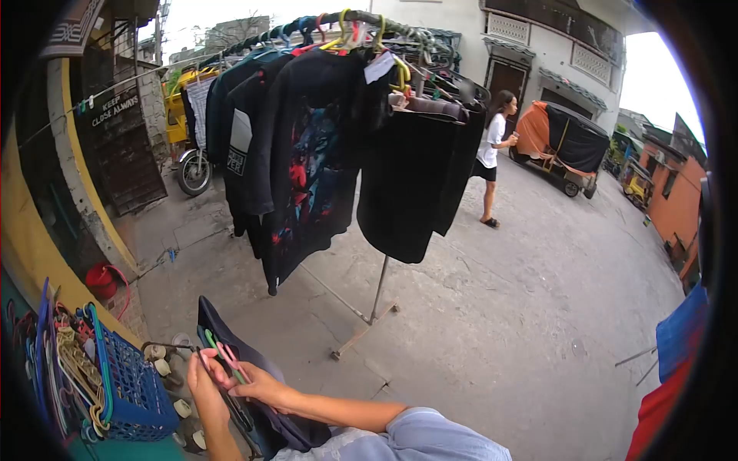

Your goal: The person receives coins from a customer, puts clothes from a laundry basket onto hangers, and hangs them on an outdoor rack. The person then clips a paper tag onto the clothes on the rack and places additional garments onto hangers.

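Low in the head view, my left hand (pixel 206 380) and my right hand (pixel 265 386) are close together over a dark garment (pixel 292 426) lying across my lap. My right hand's fingers are closed around a slim pink plastic piece (pixel 229 359). Beside it a green plastic piece (pixel 212 340) sticks up; whether these are clips or parts of hangers is unclear. The left hand is pinched at a dark, thin part by the garment, and what exactly it grips is hidden by the fingers.
A rack of hanging dark shirts (pixel 315 154) and black shorts (pixel 411 177) stands ahead on metal legs. At lower left is a blue plastic basket (pixel 138 384) beside many hangers (pixel 73 361). A person (pixel 492 146) walks behind the rack, near a covered tricycle (pixel 565 138).
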Available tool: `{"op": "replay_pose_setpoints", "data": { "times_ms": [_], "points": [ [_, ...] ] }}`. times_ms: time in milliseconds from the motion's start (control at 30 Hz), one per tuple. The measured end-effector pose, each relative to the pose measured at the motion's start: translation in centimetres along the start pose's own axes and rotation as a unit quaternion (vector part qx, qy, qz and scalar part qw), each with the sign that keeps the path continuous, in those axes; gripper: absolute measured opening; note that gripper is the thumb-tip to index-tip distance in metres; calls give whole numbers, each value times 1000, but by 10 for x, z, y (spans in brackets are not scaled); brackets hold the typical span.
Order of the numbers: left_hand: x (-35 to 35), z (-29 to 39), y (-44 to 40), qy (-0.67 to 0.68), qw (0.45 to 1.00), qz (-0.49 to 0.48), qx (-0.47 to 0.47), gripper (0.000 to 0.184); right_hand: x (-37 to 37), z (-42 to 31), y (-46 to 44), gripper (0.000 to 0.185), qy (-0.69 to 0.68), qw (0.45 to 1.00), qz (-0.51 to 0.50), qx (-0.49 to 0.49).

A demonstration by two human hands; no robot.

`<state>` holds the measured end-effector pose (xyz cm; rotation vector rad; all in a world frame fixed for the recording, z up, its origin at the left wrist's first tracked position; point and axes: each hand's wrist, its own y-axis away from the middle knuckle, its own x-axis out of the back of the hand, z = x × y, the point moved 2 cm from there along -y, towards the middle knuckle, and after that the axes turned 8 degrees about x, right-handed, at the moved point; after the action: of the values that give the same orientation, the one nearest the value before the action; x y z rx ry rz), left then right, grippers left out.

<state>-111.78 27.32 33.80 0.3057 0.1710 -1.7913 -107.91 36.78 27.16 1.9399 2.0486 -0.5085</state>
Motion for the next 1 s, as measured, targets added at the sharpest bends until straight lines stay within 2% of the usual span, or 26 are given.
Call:
{"op": "replay_pose_setpoints", "data": {
  "times_ms": [133,200,267,300,333,367,400,433,533,567,633,700,800,867,900,1000],
  "points": [
    [-8,6,-54,38,998,-7,-58,26,16,27,-79,58,65,996,-5,67],
    [-2,8,-84,43,998,8,-47,26,15,-5,-101,56,68,997,-22,-42],
    [5,12,-114,43,998,-23,-34,27,19,-2,-135,52,27,998,-25,-48],
    [14,11,-132,32,997,-47,-48,20,18,-6,-151,52,13,998,-20,-53],
    [24,18,-150,-87,987,-7,-133,19,18,-6,-168,52,-2,998,-10,-57],
    [32,24,-169,-203,955,31,-212,17,22,2,-191,52,-14,999,-15,-44],
    [40,30,-187,-313,902,68,-288,17,26,7,-212,51,-13,999,-11,-37],
    [50,35,-203,-371,864,126,-316,20,28,10,-232,50,-13,999,-5,-30],
    [78,36,-259,-403,875,109,-243,21,29,9,-299,45,-29,999,21,-9],
    [96,21,-284,-416,882,51,-215,29,27,3,-319,44,-41,998,40,-2],
    [108,5,-320,-333,936,-44,-103,35,29,-2,-359,38,-66,994,75,40],
    [110,0,-355,-249,961,-119,-17,47,30,-10,-389,36,-79,990,105,44],
    [102,15,-401,-190,968,-164,26,48,30,-26,-423,28,-91,987,113,66],
    [99,18,-439,-166,964,-206,-3,50,33,-42,-446,26,-126,981,122,85],
    [95,24,-456,-141,966,-218,-7,50,42,-38,-463,24,-138,973,159,95],
    [86,31,-520,-73,967,-244,-5,51,80,-45,-510,26,-77,977,139,144]
  ]
}}
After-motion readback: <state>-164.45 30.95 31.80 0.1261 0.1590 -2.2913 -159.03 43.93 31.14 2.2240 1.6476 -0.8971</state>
